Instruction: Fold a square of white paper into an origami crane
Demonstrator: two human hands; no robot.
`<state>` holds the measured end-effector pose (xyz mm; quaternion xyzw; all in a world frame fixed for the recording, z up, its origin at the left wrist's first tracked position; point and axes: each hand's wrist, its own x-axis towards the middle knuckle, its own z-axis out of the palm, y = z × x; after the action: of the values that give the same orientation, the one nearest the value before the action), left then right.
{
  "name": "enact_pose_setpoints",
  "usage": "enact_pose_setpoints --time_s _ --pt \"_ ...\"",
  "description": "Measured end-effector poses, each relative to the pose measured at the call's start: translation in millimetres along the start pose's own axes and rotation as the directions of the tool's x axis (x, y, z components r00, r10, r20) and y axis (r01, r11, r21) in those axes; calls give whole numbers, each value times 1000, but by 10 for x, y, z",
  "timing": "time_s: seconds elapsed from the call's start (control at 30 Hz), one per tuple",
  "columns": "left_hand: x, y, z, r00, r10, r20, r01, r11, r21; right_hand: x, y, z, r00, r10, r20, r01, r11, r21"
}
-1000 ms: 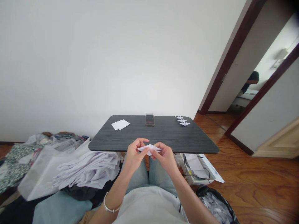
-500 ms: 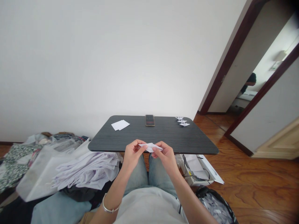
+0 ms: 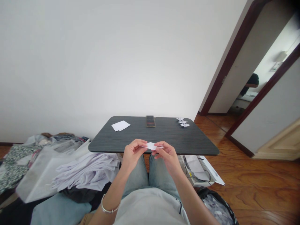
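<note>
My left hand and right hand both had the folded white paper pinched between fingertips, its long axis running left-right between them, held over the dark tabletop near its edge.

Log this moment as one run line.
Left hand: pinches folded white paper | Right hand: pinches same paper | Nearby: three origami cranes on dark wood-grain table

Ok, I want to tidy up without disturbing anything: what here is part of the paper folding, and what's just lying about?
Part of the folding:
the folded white paper, pinched by the right hand and left hand
the white paper sheets
the three paper cranes

Lying about:
the phone
the heap of white fabric
the patterned clothes
</note>
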<state>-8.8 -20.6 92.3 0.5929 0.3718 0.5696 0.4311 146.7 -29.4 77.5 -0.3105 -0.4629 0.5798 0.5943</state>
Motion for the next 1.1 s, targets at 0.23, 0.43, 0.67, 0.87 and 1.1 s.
enact_pose_setpoints --time_s 0.23,0.43,0.67,0.87,1.1 --pt "-21 0 40 996 -87 -15 85 990 -117 2 25 -3 997 -75 -17 75 997 -32" --pt "-21 39 73 995 -75 -62 73 996 -45 1 5 44 988 -146 -54 142 987 -78" --pt "-34 49 65 997 -71 -5 71 996 53 20 7 10 995 -97 -20 89 968 -234" --pt "-32 51 89 990 -137 42 137 991 4 18 13 24 998 -54 -12 50 973 -224" --pt "-35 60 96 978 -189 84 191 981 -22 3 4 43 998 -66 10 67 982 -179"
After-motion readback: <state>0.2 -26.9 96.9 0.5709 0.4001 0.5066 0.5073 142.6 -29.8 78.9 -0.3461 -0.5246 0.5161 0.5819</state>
